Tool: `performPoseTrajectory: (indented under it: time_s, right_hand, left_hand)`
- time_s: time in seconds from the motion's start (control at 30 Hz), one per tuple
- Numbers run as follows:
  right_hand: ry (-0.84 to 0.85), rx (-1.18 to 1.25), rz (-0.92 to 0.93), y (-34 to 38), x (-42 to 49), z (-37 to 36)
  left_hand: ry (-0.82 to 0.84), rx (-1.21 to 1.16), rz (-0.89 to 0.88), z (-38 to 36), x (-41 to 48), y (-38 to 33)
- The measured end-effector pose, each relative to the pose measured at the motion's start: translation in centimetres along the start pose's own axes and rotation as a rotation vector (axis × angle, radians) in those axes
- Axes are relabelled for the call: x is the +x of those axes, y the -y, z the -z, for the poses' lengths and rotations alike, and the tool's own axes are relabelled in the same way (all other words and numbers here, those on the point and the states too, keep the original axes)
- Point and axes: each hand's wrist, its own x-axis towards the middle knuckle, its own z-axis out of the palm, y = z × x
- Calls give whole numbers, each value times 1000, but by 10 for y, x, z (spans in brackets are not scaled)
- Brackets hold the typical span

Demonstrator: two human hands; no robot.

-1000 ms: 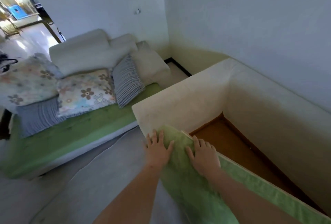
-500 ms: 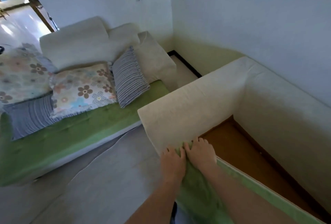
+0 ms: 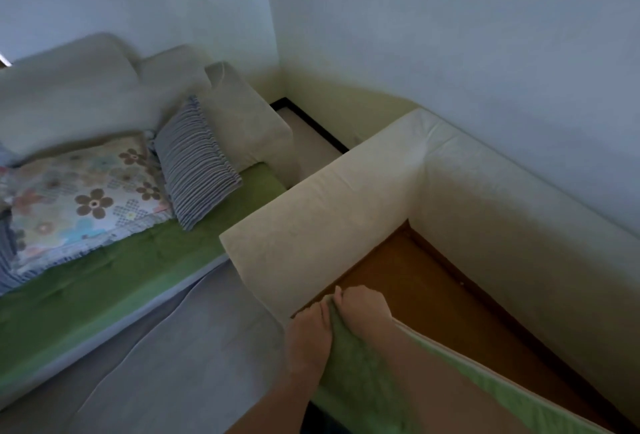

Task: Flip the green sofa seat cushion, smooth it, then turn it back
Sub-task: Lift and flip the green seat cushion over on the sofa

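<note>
The green sofa seat cushion (image 3: 360, 378) stands raised on its edge at the bottom of the head view, lifted off the cream sofa's brown wooden base (image 3: 433, 281). My left hand (image 3: 308, 340) and my right hand (image 3: 367, 312) sit side by side on its top corner, fingers curled over the edge next to the cream armrest (image 3: 311, 218). Its pale green side band (image 3: 502, 388) runs down to the right behind my right forearm. The fingertips are hidden behind the cushion's edge.
A second sofa (image 3: 104, 260) with a green seat stands at the left, carrying a flowered pillow (image 3: 86, 198) and a striped pillow (image 3: 194, 163). Grey floor (image 3: 166, 364) lies between the two sofas. The cream backrest (image 3: 519, 198) runs along the right wall.
My hands slid together from flat and spread on the cushion face to its top corner, fingers curling over the edge. More of the brown base shows.
</note>
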Motion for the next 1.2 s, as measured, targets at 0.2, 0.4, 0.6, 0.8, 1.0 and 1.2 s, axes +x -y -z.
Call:
performPoseTrajectory:
  time_s: [0.2,0.4,0.6,0.8,1.0,1.2]
  right_hand:
    - [-10,116,-55,-19,9,9]
    - [-57,53,-314,-36,-6,6]
    - [7,202,-294,-41,1,1]
    - [-19,229,-297,-50,7,15]
    - [-88,164,-325,-85,24,68]
    - [-238,131,-475,-151,52,145]
  left_hand:
    - [10,106,63,-7,23,-1]
    - [48,128,118,-6,38,-13]
    - [372,-165,141,-15,68,-5]
    - [529,-221,196,-18,95,-9]
    - [695,-212,92,1,137,-77]
    - [719,-213,-76,5,201,-169]
